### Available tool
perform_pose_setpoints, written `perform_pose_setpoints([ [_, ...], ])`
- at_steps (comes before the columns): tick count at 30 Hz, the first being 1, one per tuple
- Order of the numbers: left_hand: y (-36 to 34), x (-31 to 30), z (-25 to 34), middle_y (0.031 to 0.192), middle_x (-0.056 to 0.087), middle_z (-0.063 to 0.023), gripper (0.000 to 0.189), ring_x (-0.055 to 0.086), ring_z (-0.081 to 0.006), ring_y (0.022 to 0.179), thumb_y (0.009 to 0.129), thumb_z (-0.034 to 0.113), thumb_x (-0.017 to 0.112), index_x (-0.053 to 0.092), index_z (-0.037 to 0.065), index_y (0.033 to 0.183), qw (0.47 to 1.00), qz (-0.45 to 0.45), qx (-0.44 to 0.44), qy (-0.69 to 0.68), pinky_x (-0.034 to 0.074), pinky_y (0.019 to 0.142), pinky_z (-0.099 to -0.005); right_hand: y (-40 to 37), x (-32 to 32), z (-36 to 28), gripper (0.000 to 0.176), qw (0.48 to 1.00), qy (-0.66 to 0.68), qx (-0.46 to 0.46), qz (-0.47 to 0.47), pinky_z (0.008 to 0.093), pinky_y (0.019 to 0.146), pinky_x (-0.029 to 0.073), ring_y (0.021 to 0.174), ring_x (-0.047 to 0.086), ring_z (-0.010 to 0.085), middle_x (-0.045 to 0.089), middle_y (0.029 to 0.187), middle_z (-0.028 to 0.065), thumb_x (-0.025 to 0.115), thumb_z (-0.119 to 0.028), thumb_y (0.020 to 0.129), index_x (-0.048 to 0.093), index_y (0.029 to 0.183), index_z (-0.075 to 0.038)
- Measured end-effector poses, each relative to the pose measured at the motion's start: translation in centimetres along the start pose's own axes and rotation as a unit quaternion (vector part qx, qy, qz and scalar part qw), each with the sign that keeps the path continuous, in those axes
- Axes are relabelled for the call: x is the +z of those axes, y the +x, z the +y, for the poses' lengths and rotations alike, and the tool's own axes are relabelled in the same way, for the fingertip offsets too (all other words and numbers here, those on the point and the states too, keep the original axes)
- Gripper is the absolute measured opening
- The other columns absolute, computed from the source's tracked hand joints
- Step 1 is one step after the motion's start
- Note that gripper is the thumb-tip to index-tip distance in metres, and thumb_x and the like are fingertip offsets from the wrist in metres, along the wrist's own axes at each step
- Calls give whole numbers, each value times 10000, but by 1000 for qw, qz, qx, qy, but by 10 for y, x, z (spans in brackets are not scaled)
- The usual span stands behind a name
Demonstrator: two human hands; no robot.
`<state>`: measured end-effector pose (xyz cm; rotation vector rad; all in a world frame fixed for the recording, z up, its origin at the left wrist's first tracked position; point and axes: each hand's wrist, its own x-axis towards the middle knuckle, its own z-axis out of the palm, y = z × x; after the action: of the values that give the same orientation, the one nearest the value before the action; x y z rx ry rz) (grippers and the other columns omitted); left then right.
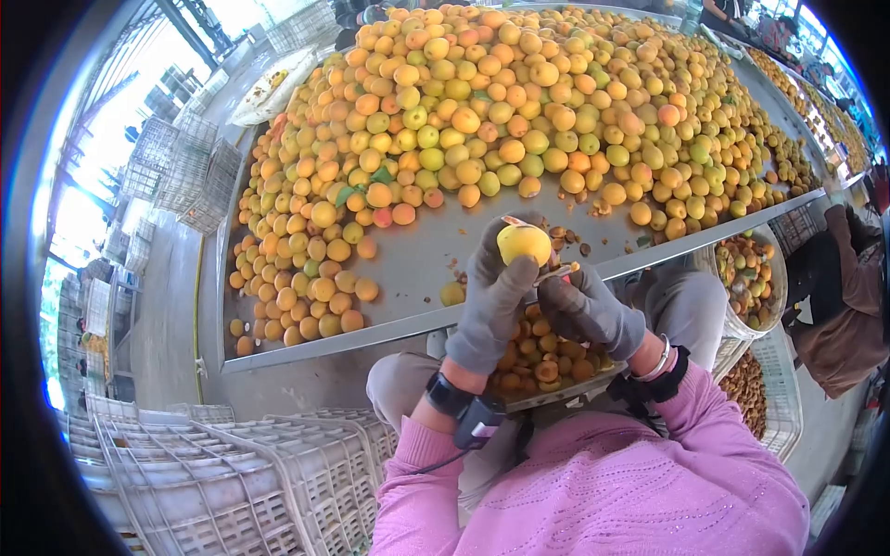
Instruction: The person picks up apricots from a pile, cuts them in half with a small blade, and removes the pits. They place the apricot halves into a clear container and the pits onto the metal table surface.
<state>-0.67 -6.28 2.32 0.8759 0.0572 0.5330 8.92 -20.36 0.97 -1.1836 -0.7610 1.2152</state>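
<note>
My left hand (494, 301), in a grey glove, is closed around a yellow apricot (524, 246), held up above the table's near edge. A dark line shows along the top of the fruit. Just to the right, my gloved right hand (593, 313) is closed on a small thin tool (559, 271), its tip close to the apricot; the handle is hidden by the fingers. Below both hands, a container (565, 398) at my lap holds several apricots, some of them seemingly cut. Pits and scraps (567, 239) lie on the metal table (417, 264) behind the hands.
A large heap of apricots (519, 102) covers much of the table. At right stand a bucket of fruit (777, 259) and a crate (783, 394) beside brown pits. White plastic crates (232, 473) sit at lower left. Another person (844, 306) is at far right.
</note>
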Motion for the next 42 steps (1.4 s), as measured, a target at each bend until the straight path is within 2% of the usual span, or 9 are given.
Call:
perform_pose_setpoints([
  [11,3,-20,23,927,663,-7,324,628,-80,825,765,132,744,647,27,1056,983,-77,-120,118,510,721,-224,9,-22,-4,405,981,-186,-4,-57,226,536,410,614,512,59,567,702,-38,606,-456,929,624,942,-51],
  [13,4,-17,13,930,673,-35,343,643,-114,812,772,163,755,644,17,1062,982,-24,-106,154,517,714,-251,20,-13,16,371,983,11,-12,182,216,475,374,543,493,55,550,678,-38,606,-436,935,609,890,-67],
  [15,5,-13,4,932,684,-63,365,659,-147,799,779,194,765,641,7,1067,977,28,-98,187,524,708,-277,30,-16,17,353,971,50,-78,223,213,455,356,516,472,53,537,667,-41,604,-424,940,600,878,-76],
  [17,8,-1,1,955,671,-103,322,632,-150,878,885,210,684,619,-21,1100,826,39,-40,562,512,754,-284,40,-9,11,309,942,104,-119,297,200,450,352,516,466,49,551,690,-32,603,-381,950,602,906,-76],
  [21,4,-3,-22,1011,662,-136,349,625,-170,934,962,257,586,580,-28,1162,881,0,64,469,499,805,-314,51,-10,16,328,881,-113,-299,349,200,510,413,617,526,49,592,778,-10,631,-363,933,620,992,-40],
  [24,1,-1,-22,1026,655,-151,305,616,-178,956,1011,213,474,565,-22,1181,866,-4,122,485,485,829,-325,41,4,-8,305,926,81,-127,346,216,555,438,646,524,52,582,770,-15,616,-323,942,618,977,-20],
  [27,0,0,-28,973,659,-145,292,612,-170,894,1026,212,438,567,-23,1144,851,9,156,500,486,777,-326,50,14,-7,256,910,57,-162,377,239,568,425,653,494,51,564,740,-25,618,-269,939,616,901,-15],
  [35,-2,-11,-42,678,519,18,290,474,-71,562,1049,231,375,568,58,920,937,136,27,322,395,498,-278,63,14,-2,222,818,-276,-301,406,322,541,410,564,504,186,522,629,84,676,-158,852,541,734,-25],
  [42,-2,1,-17,706,536,-6,300,466,-94,490,1047,308,369,547,88,945,952,220,-201,72,407,446,-241,57,21,-19,205,778,-418,-299,362,389,524,434,578,560,325,536,654,138,707,-160,771,540,715,-55],
])
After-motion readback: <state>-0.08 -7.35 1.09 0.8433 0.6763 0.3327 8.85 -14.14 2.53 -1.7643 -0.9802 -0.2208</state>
